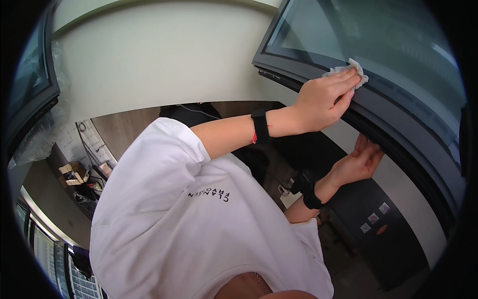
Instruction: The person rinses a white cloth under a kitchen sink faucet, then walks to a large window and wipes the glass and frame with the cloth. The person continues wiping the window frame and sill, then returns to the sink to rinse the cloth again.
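Observation:
My left hand (328,95) reaches across to the right, its fingers pressing a crumpled white tissue or wipe (359,73) against the dark grey frame of a window sash (377,98), beside the glass (373,41). The wipe shows brownish marks. Lower down, my right hand (364,160) has bent fingers at the black lower edge of the same sash. Some of its fingertips are hidden behind that edge, so its grip is unclear. Both wrists wear black bands.
Another dark-framed window (52,84) stands at the left, near clear plastic sheeting (41,144). An open cardboard box (74,173) and clutter lie below. A black panel with small stickers (373,218) is at the lower right. A pale wall (160,56) spans the top.

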`<state>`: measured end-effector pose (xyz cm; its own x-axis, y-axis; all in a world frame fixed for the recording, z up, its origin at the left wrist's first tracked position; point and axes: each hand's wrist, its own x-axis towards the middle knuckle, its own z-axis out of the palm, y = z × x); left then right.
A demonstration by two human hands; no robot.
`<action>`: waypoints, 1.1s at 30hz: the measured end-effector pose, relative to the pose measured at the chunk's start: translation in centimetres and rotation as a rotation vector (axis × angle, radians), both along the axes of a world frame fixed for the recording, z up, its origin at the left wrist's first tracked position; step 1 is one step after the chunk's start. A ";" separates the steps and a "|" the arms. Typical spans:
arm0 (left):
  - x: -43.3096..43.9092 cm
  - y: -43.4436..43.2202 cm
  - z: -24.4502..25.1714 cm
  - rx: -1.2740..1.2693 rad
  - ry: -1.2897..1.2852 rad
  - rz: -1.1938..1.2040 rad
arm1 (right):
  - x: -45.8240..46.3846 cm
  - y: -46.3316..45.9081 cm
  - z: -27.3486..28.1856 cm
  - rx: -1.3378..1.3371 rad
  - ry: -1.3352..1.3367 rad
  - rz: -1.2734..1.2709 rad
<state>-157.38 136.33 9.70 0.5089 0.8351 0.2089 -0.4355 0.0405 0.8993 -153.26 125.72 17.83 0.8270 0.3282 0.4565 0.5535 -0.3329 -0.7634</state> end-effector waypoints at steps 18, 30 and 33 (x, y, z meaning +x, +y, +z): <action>1.5 2.8 -3.2 -0.337 -0.217 -0.230 | 1.4 -2.0 0.0 -0.065 -0.004 0.062; 1.2 2.3 -11.3 -0.152 -0.069 -0.027 | 1.6 -2.4 -0.2 -0.046 -0.035 0.032; 1.2 1.9 -13.7 0.052 0.073 0.124 | 2.0 -2.8 -0.3 -0.032 -0.053 0.030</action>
